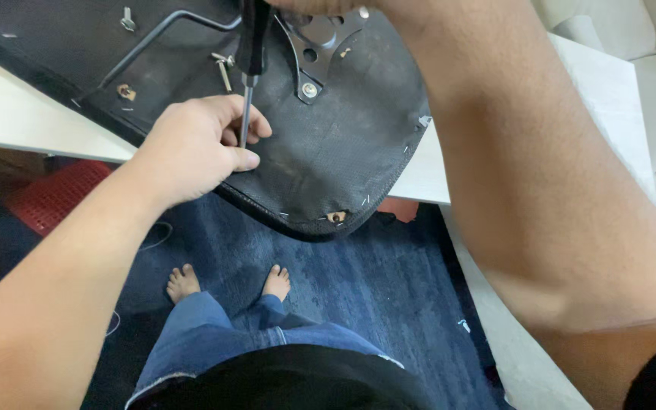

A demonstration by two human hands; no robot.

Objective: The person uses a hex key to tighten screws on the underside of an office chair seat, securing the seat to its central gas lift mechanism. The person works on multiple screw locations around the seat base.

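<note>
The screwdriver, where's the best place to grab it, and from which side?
Grab the screwdriver by its thick black handle at the top, coming from above, probably the best spot for turning it. It stands nearly upright on the black seat bottom. The right hand appears to sit there at the picture's top edge. The thin metal shaft is only for steadying: the left hand pinches it low with its fingers.

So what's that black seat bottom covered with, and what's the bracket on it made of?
The seat underside looks like thin matte black fabric, stapled along the edge and torn at one spot. The bracket seems painted black metal: flat, rigid, holed, with a shiny screw.
</note>
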